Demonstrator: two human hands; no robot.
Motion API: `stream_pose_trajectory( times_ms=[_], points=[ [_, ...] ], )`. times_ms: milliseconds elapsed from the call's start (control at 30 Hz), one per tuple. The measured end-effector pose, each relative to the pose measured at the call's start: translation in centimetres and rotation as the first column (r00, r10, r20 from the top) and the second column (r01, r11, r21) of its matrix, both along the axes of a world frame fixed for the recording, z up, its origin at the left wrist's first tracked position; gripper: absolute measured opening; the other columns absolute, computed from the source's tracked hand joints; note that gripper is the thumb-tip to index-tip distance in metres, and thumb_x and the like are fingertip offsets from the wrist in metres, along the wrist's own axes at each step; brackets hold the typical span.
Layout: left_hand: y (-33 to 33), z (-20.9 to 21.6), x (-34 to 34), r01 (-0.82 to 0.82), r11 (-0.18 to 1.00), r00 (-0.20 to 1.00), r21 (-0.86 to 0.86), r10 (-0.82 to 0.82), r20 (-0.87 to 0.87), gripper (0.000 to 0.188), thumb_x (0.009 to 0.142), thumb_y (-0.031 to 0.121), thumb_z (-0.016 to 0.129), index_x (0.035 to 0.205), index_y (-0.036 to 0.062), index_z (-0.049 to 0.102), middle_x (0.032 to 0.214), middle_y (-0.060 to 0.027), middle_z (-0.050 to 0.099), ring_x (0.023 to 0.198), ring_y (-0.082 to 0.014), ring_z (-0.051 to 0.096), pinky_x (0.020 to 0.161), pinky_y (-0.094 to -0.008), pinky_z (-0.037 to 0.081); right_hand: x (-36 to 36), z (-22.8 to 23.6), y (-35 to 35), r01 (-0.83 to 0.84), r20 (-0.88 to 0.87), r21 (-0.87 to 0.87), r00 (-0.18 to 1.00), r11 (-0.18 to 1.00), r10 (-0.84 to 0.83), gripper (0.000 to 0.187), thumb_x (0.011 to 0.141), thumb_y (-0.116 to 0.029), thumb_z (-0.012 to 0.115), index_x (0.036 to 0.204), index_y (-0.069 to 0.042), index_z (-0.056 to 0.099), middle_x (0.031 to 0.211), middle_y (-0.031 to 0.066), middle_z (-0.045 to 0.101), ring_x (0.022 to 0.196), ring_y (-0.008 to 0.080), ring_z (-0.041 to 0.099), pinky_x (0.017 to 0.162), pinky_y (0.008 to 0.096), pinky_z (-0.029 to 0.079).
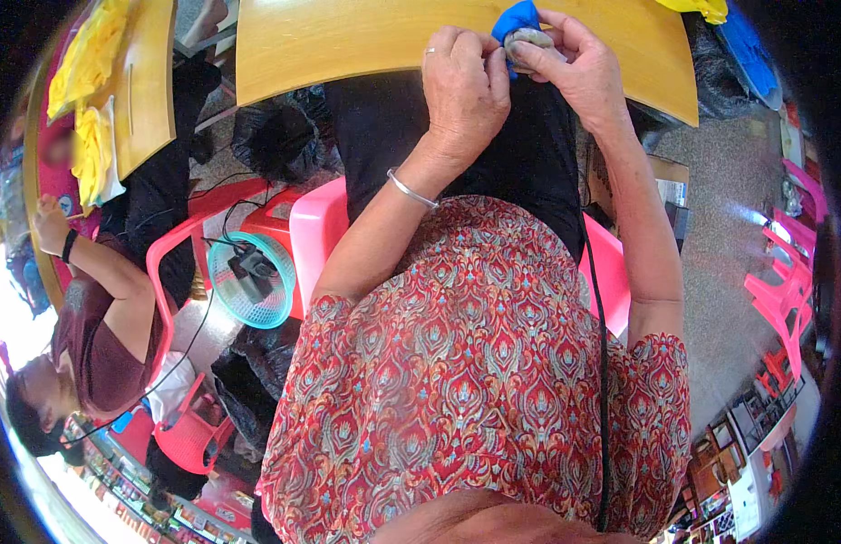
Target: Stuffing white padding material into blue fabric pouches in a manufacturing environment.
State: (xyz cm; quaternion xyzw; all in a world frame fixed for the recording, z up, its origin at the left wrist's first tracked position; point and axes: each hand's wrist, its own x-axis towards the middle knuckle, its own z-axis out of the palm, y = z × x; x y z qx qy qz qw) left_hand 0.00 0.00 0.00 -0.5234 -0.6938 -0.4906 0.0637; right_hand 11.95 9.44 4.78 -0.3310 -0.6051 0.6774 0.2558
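Note:
Above the near edge of the yellow wooden table, both my hands meet around a small piece of bright blue, cloth-like material. My right hand is closed on it, thumb toward me and fingers behind. A rounded greyish-beige piece shows between that thumb and the blue material; its kind is unclear. My left hand, with a ring on one finger and a bangle at the wrist, is closed, thumb and fingertips pinched at the blue material's left edge. What lies inside those fingertips is hidden.
At left, a person in a dark top sits by another table bearing yellow material. A turquoise basket with a black object stands beside my pink chair. Black bags lie under the table; pink chairs stand at right.

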Motion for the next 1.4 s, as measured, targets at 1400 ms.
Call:
stream_pose_trajectory(
  times_ms=[1400],
  points=[
    [1.7,1.7,-2.1,0.14,0.947,0.604,0.291,-0.314,0.732,0.019,0.091,0.007,0.061,0.108,0.0005,0.057,0.085,-0.0062,0.06,0.078,-0.0188,0.059,0.067,-0.0294,0.048,0.2,2.3,2.1,-0.054,-0.065,-0.118,0.997,0.992,0.046,0.03,0.087,-0.012,0.066,0.113,0.003,0.062,0.086,0.0025,0.065,0.074,0.0097,0.063,0.064,0.0225,0.05]
  ],
)
